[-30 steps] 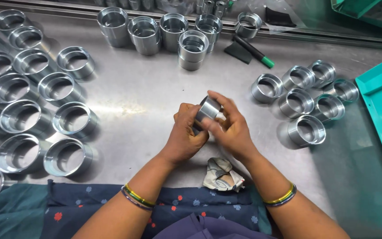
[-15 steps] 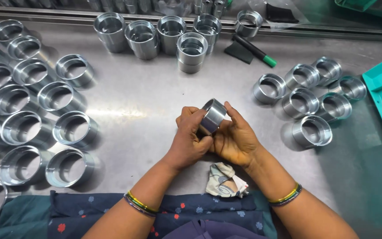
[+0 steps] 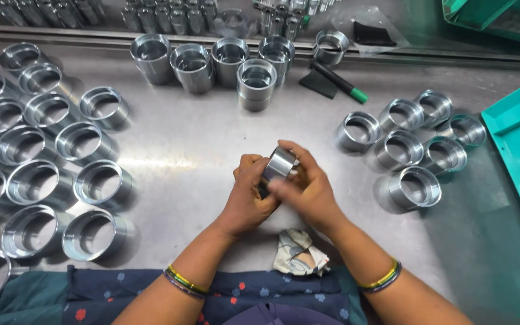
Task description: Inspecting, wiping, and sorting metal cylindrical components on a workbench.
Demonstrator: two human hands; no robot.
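Just above crumpled rag [image 3: 299, 253], metal ring [image 3: 279, 165] sits between both my hands, bore axis tilted up-left; left hand [image 3: 248, 195] fingers clamp its near side, right hand [image 3: 308, 192] fingers wrap far rim, equally near

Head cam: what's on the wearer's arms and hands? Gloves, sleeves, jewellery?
Both hands are bare, no gloves: left hand, right hand. Forearms are uncovered, no sleeves in view. Each wrist carries a small stack of thin bangles: the left bangles show yellow, green and dark bands, the right bangles yellow and green with a dark edge. No rings or watch can be made out.
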